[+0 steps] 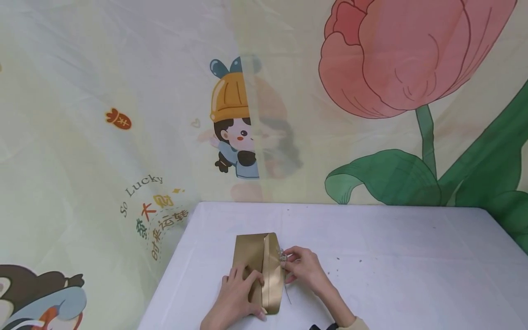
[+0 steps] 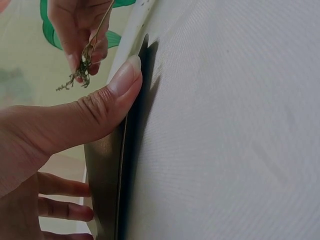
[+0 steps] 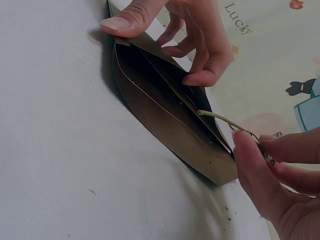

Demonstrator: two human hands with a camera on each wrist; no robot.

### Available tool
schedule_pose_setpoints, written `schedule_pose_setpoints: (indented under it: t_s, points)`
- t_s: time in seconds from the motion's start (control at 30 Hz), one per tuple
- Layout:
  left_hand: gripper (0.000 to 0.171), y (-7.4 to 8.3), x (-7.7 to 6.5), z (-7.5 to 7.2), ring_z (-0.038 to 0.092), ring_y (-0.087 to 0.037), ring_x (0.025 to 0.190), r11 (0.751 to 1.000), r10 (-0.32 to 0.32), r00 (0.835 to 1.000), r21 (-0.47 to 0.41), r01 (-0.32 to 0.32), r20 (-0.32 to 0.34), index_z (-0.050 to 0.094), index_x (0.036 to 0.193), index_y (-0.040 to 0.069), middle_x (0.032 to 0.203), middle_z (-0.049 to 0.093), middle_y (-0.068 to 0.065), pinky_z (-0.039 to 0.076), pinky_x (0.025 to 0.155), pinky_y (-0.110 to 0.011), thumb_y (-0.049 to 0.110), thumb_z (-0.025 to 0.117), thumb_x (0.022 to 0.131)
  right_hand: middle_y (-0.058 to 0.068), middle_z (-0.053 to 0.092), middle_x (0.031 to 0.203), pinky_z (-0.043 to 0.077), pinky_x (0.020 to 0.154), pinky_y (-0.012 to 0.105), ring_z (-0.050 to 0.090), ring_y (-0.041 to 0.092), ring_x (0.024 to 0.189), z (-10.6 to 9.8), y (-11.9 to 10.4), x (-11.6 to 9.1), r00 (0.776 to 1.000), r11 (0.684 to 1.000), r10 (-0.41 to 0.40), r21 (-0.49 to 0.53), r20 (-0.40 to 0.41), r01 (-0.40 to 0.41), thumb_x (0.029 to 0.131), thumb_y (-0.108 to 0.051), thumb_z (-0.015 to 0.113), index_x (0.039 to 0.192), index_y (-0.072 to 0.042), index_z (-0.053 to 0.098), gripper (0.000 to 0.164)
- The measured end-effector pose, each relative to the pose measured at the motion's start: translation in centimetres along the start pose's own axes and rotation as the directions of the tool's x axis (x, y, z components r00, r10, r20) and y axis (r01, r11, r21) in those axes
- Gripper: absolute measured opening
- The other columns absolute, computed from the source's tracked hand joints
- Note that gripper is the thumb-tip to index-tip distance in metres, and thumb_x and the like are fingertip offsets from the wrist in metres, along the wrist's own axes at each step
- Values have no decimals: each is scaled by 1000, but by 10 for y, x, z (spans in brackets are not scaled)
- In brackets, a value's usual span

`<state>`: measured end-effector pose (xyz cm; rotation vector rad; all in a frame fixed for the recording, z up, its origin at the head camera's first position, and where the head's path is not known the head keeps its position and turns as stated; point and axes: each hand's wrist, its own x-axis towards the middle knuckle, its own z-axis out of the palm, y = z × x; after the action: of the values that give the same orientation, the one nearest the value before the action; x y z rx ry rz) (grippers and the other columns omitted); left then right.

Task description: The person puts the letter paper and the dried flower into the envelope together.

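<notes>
Gold envelope (image 1: 260,270) on bench (image 1: 392,256): my left hand (image 1: 237,298) pinches its flap, right hand (image 1: 303,268) pinches dried sprig (image 1: 283,256) w/ stem inside.

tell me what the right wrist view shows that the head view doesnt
Only the right wrist view shows inside the gold envelope: its dark open mouth, with the stem of the dried sprig reaching into it.

Only the head view shows the whole envelope lying flat on the white table, and the tulip backdrop behind.

Both show the left hand holding the envelope's flap side, the right hand pinching the sprig at the envelope's edge, and the table beneath.
</notes>
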<state>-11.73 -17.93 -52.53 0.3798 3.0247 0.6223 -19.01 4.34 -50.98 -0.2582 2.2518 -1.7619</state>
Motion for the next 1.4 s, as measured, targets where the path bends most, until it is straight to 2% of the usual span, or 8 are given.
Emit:
schedule_pose_setpoints:
  t_s: [0.33, 1.0, 1.4]
  points:
    - [71, -2, 0, 3, 43, -42, 131, 1000, -16, 1000, -12, 16, 23, 56, 108, 37, 146, 44, -23, 39, 85, -52, 59, 92, 50, 14, 68, 88, 60, 56, 38, 71, 24, 57, 5, 4, -1, 1000, 1000, -8, -4, 23, 8, 87, 1, 75, 117, 11, 65, 34]
    - [70, 0, -1, -1, 42, -45, 132, 1000, -26, 999, -15, 27, 20, 56, 107, 35, 146, 43, -26, 39, 86, -55, 55, 93, 51, 12, 71, 83, 60, 54, 35, 71, 24, 55, 14, 14, 6, 998, 999, -26, -26, 54, 28, 87, 1, 73, 119, 14, 64, 35]
    - [72, 0, 1, 0, 44, -44, 130, 1000, -16, 1000, 0, 16, 14, 56, 107, 36, 145, 45, -27, 39, 85, -52, 57, 93, 49, 11, 67, 79, 61, 56, 34, 68, 14, 57, 22, 14, 10, 999, 1000, -7, 3, 32, 7, 86, 4, 72, 115, 15, 64, 32]
